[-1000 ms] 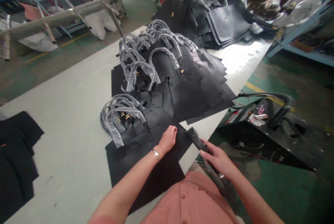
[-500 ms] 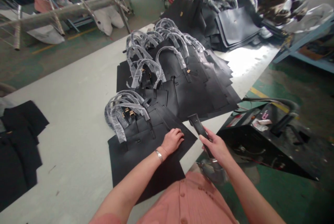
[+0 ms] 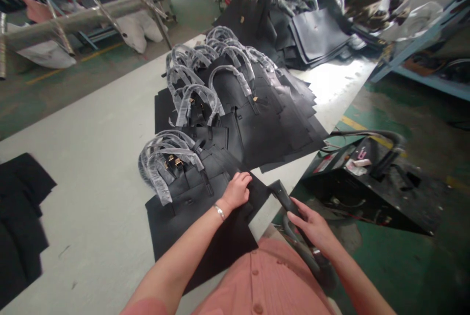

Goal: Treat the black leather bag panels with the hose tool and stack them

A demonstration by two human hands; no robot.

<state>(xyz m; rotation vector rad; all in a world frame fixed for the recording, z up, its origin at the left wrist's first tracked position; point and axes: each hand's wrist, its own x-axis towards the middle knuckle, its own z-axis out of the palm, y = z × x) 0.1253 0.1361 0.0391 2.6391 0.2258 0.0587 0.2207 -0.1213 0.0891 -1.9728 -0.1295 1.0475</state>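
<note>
My left hand (image 3: 237,191) rests on the nearest stack of black leather bag panels (image 3: 198,236), its fingers curled in at the panels' right side and closed on a panel edge. Clear-wrapped handles (image 3: 161,158) and gold buckles (image 3: 178,163) lie at the far end of this stack. In my right hand (image 3: 312,224) is a black handheld tool with a wide flat head (image 3: 282,195). The fingers wrap its body, and its head is beside the stack's right corner. What hangs below the tool is partly hidden and blurred.
A larger pile of bag panels with wrapped handles (image 3: 271,129) lies beyond, and another pile (image 3: 319,36) farther back. More black pieces (image 3: 22,222) lie left on the white table (image 3: 99,168). A black machine box (image 3: 374,192) with a thick hose stands right. Metal racks (image 3: 91,16) stand behind.
My right hand has lowered the tool slightly toward me. My left hand's fingers have curled more at the panels. The whole view has shifted a little.
</note>
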